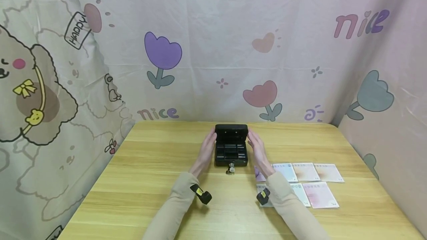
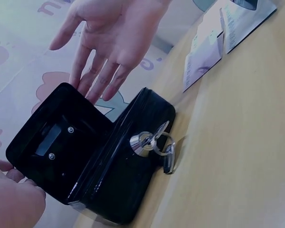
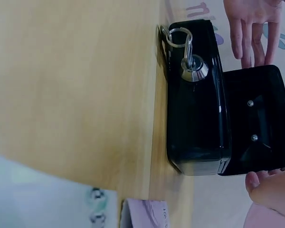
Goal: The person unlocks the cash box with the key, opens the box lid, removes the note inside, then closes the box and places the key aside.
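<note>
A black cash box (image 1: 231,155) stands on the table with its lid (image 1: 231,132) raised, showing a tray with compartments inside. Keys on a ring (image 1: 231,169) hang from the lock at its front, seen closer as a metal ring (image 2: 165,144) in the left wrist view. My left hand (image 1: 207,151) is at the lid's left side, fingers extended along its edge. On the opposite side, my right hand (image 1: 258,151) has its fingers straight against the lid's right edge. The right palm (image 2: 126,33) faces the box in the left wrist view.
To the right lie two rows of banknote-like paper stacks, including a pink one (image 1: 321,195), a brown one (image 1: 306,172) and a blue one (image 1: 284,172). My right forearm (image 1: 290,203) covers part of them. A printed curtain (image 1: 213,55) hangs behind the wooden table (image 1: 150,180).
</note>
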Available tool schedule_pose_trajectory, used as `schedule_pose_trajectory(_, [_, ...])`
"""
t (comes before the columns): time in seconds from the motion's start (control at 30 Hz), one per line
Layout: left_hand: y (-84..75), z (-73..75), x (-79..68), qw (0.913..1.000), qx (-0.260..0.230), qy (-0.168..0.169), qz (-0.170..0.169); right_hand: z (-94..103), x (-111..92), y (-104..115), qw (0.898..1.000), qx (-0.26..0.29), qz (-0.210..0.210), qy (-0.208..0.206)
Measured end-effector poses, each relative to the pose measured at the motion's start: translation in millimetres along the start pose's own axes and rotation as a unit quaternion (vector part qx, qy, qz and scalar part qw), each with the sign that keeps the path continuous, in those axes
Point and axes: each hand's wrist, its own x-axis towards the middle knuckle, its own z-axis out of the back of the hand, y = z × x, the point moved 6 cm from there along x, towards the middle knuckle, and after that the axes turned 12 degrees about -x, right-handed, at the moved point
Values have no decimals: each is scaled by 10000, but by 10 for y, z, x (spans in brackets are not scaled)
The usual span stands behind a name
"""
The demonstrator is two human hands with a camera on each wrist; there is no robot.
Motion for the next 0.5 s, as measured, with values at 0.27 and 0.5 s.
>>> schedule_pose_trajectory(0.27, [18,-14,-159,9996,-232,34,135,33,-126,-2,9993,146,-348,-31])
schedule_pose_trajectory(0.5, [87,8,-314,9976,-508,29,467,63,-273,-22,9983,79,-576,0])
